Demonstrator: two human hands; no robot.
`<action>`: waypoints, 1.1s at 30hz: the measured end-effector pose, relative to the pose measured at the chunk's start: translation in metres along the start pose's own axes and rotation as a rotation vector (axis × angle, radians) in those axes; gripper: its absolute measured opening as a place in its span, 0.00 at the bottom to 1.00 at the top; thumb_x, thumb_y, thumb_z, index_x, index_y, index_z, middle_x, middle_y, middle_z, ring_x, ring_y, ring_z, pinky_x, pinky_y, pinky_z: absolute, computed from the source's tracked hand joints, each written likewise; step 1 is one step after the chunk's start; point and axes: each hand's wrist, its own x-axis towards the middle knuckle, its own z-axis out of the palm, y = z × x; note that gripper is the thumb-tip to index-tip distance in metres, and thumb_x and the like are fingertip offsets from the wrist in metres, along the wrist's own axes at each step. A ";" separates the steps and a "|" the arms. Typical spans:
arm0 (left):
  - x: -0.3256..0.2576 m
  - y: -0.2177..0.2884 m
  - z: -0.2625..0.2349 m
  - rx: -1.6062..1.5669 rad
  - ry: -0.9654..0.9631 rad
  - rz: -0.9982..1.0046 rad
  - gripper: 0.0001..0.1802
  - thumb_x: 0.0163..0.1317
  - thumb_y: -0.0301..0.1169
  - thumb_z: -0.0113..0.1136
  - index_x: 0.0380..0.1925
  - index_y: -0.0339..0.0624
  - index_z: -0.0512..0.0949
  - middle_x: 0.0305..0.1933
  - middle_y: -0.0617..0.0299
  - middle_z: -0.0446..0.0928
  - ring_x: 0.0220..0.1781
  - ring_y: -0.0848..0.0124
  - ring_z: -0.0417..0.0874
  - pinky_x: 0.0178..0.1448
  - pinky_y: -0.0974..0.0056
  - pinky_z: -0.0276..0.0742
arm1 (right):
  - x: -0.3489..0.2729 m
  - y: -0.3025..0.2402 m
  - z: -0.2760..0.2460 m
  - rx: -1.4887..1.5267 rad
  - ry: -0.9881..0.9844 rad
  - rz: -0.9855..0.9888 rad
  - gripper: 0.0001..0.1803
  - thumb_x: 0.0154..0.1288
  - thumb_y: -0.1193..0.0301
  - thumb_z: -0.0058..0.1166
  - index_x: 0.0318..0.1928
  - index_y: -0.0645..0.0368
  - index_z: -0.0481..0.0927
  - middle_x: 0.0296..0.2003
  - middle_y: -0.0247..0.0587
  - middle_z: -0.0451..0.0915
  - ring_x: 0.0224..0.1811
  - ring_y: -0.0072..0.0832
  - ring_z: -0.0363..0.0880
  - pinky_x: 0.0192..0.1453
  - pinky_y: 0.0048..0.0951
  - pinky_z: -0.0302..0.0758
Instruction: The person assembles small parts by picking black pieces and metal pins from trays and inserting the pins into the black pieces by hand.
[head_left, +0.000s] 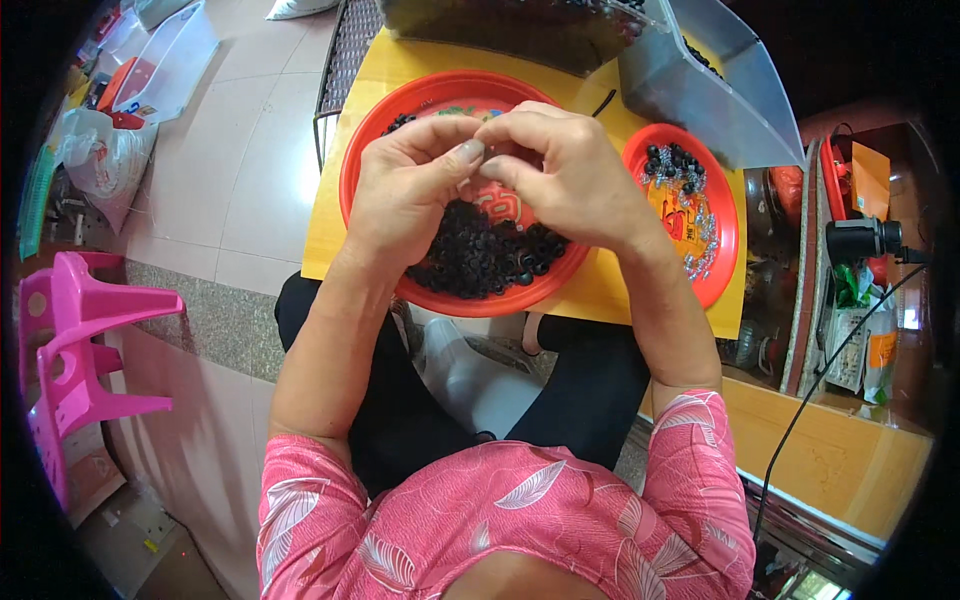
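My left hand (412,190) and my right hand (575,175) meet fingertip to fingertip above a large round red tray (351,185). Thumbs and forefingers are pinched together on both. Whatever they grip is too small and too covered by the fingers to name. Below them, a heap of small black ring-like pieces (480,255) lies in the near part of the tray, whose bottom bears a printed pattern. A smaller red tray (727,225) to the right holds black pieces (675,160) and small clear pieces (703,255).
The trays rest on a yellow board (325,235) over my knees. Translucent plastic bins (705,90) stand at its far side, with dark pieces inside. At the left are a pink plastic stool (90,340) and bags on the tiled floor. A black cable (800,410) hangs at the right.
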 end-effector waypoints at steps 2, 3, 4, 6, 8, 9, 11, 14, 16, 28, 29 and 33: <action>0.001 0.003 -0.004 -0.084 0.005 -0.019 0.09 0.56 0.24 0.55 0.38 0.34 0.74 0.31 0.61 0.76 0.29 0.76 0.76 0.31 0.74 0.71 | -0.003 0.011 -0.006 0.118 0.062 0.020 0.07 0.47 0.76 0.52 0.28 0.65 0.75 0.26 0.51 0.75 0.31 0.44 0.75 0.36 0.37 0.71; 0.000 0.005 -0.004 -0.110 0.055 -0.030 0.08 0.56 0.23 0.54 0.36 0.33 0.74 0.29 0.61 0.76 0.27 0.76 0.75 0.29 0.74 0.70 | -0.004 0.018 -0.014 -0.016 0.059 0.034 0.07 0.47 0.75 0.51 0.28 0.64 0.76 0.26 0.51 0.75 0.30 0.44 0.75 0.36 0.38 0.72; 0.001 0.007 -0.003 -0.114 0.052 -0.030 0.08 0.56 0.23 0.54 0.36 0.33 0.74 0.29 0.61 0.76 0.27 0.76 0.75 0.29 0.74 0.70 | -0.008 0.023 -0.024 -0.021 0.058 0.036 0.07 0.47 0.75 0.51 0.28 0.64 0.76 0.26 0.51 0.75 0.30 0.44 0.75 0.36 0.38 0.72; 0.002 0.011 -0.005 -0.054 0.087 -0.045 0.07 0.56 0.24 0.54 0.35 0.33 0.74 0.27 0.62 0.74 0.25 0.77 0.73 0.28 0.74 0.68 | -0.014 0.032 -0.035 -0.505 -0.224 -0.006 0.06 0.46 0.76 0.51 0.28 0.61 0.78 0.26 0.51 0.76 0.31 0.42 0.76 0.39 0.37 0.72; 0.002 0.011 -0.006 -0.054 0.093 -0.046 0.07 0.56 0.24 0.54 0.35 0.32 0.74 0.27 0.62 0.74 0.25 0.77 0.73 0.28 0.74 0.68 | -0.020 0.032 -0.027 -0.574 -0.273 -0.050 0.06 0.46 0.76 0.50 0.27 0.61 0.79 0.27 0.51 0.76 0.32 0.40 0.76 0.41 0.36 0.72; 0.002 0.011 -0.006 -0.053 0.099 -0.048 0.07 0.56 0.24 0.54 0.35 0.32 0.74 0.26 0.62 0.73 0.24 0.77 0.72 0.28 0.74 0.68 | -0.023 0.034 -0.019 -0.666 -0.345 -0.024 0.06 0.46 0.76 0.50 0.26 0.62 0.78 0.28 0.51 0.76 0.34 0.40 0.75 0.41 0.35 0.72; 0.002 0.011 -0.007 -0.057 0.092 -0.048 0.07 0.56 0.24 0.54 0.35 0.32 0.74 0.26 0.62 0.73 0.24 0.77 0.73 0.28 0.75 0.68 | -0.027 0.031 -0.007 -0.783 -0.438 0.026 0.06 0.46 0.76 0.50 0.26 0.64 0.78 0.30 0.49 0.76 0.37 0.40 0.74 0.41 0.34 0.73; 0.002 0.009 -0.006 -0.062 0.097 -0.064 0.07 0.57 0.24 0.54 0.35 0.33 0.74 0.27 0.62 0.74 0.25 0.77 0.73 0.28 0.74 0.68 | -0.030 0.032 0.005 -0.823 -0.386 0.037 0.08 0.46 0.76 0.49 0.28 0.64 0.78 0.31 0.49 0.76 0.39 0.39 0.74 0.42 0.36 0.73; 0.002 0.008 -0.007 -0.062 0.109 -0.078 0.07 0.57 0.24 0.54 0.35 0.33 0.74 0.28 0.62 0.74 0.25 0.77 0.73 0.29 0.74 0.68 | -0.028 0.033 0.006 -0.834 -0.418 0.038 0.08 0.46 0.76 0.49 0.30 0.64 0.78 0.31 0.49 0.76 0.39 0.39 0.74 0.42 0.36 0.73; 0.002 0.006 -0.014 -0.291 -0.084 -0.195 0.10 0.60 0.27 0.50 0.41 0.35 0.73 0.32 0.59 0.75 0.30 0.74 0.76 0.34 0.71 0.73 | -0.014 0.015 -0.011 0.702 0.095 0.413 0.08 0.57 0.77 0.50 0.39 0.64 0.76 0.28 0.34 0.78 0.28 0.15 0.73 0.30 0.16 0.69; 0.003 0.005 -0.015 -0.337 -0.130 -0.194 0.11 0.60 0.26 0.49 0.42 0.36 0.73 0.33 0.58 0.75 0.31 0.73 0.77 0.35 0.70 0.74 | -0.015 0.014 -0.010 0.826 0.119 0.445 0.07 0.58 0.77 0.49 0.37 0.65 0.77 0.31 0.35 0.78 0.30 0.18 0.76 0.33 0.17 0.72; 0.001 0.004 -0.011 -0.363 -0.115 -0.179 0.11 0.59 0.23 0.51 0.42 0.36 0.73 0.35 0.57 0.76 0.31 0.72 0.77 0.37 0.70 0.74 | -0.020 0.014 0.003 1.170 0.143 0.467 0.09 0.58 0.77 0.49 0.40 0.66 0.75 0.31 0.38 0.78 0.30 0.18 0.76 0.32 0.16 0.72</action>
